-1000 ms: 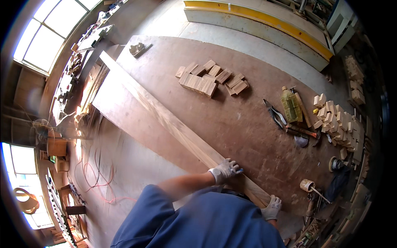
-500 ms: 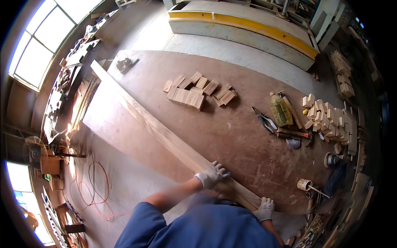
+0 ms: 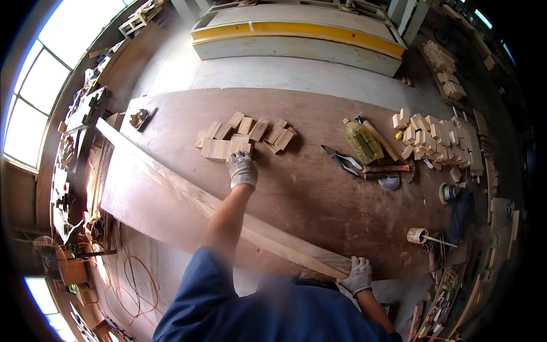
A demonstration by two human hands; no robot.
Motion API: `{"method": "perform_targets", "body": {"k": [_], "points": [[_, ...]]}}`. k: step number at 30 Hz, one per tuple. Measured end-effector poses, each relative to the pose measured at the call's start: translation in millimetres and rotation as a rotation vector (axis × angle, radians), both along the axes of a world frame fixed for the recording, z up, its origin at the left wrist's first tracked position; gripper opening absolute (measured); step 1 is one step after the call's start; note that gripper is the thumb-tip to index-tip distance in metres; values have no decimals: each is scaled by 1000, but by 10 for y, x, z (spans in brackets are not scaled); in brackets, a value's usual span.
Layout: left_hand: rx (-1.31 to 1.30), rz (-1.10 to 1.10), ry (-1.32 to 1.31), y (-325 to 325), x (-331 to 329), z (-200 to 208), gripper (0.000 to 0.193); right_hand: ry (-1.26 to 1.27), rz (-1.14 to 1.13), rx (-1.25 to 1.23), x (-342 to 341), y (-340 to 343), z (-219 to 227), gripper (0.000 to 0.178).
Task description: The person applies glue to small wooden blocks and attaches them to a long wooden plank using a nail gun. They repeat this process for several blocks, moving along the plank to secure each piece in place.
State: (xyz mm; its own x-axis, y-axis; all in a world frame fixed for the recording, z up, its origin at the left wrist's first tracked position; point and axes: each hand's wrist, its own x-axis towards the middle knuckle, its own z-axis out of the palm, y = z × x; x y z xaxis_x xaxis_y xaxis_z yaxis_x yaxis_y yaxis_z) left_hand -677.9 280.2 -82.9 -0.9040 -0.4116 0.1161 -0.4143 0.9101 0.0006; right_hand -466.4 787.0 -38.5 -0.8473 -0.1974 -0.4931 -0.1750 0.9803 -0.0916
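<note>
A long pale wooden beam point(image 3: 228, 219) lies diagonally over the brown tabletop point(image 3: 319, 211), from far left to near right. At its near end, my gloved right hand point(image 3: 358, 276) is closed around the beam's end. My left hand point(image 3: 243, 168), also gloved, is stretched forward over the beam to a cluster of small wooden blocks point(image 3: 218, 149). Its slightly spread fingers touch the near right end of the block row, hiding part of it. More loose blocks point(image 3: 279, 137) lie just behind and to the right.
Right of the middle lie pliers point(image 3: 342, 161), a yellowish bottle point(image 3: 363, 142) and a hammer point(image 3: 390, 169). Farther right are a large pile of blocks point(image 3: 433, 139) and a pot with a brush point(image 3: 417, 235). A hand plane point(image 3: 140, 118) sits at the far left corner.
My left hand has left the beam and moved forward to the block cluster. My right hand stays at the beam's near end. The whole view has shifted.
</note>
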Motion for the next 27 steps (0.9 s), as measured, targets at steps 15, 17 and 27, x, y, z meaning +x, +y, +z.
{"method": "perform_targets", "body": {"k": [15,17,27], "points": [[331,17,92,309,-17,-161,23,-48,38,100,-71,-55,13,100],[387,-102,86,430,109,-200,21,-41,16,92,-32,-58,24,99],[215,27,45,102,16,-365,47,-9,-29,41,15,-52,35,97]]}}
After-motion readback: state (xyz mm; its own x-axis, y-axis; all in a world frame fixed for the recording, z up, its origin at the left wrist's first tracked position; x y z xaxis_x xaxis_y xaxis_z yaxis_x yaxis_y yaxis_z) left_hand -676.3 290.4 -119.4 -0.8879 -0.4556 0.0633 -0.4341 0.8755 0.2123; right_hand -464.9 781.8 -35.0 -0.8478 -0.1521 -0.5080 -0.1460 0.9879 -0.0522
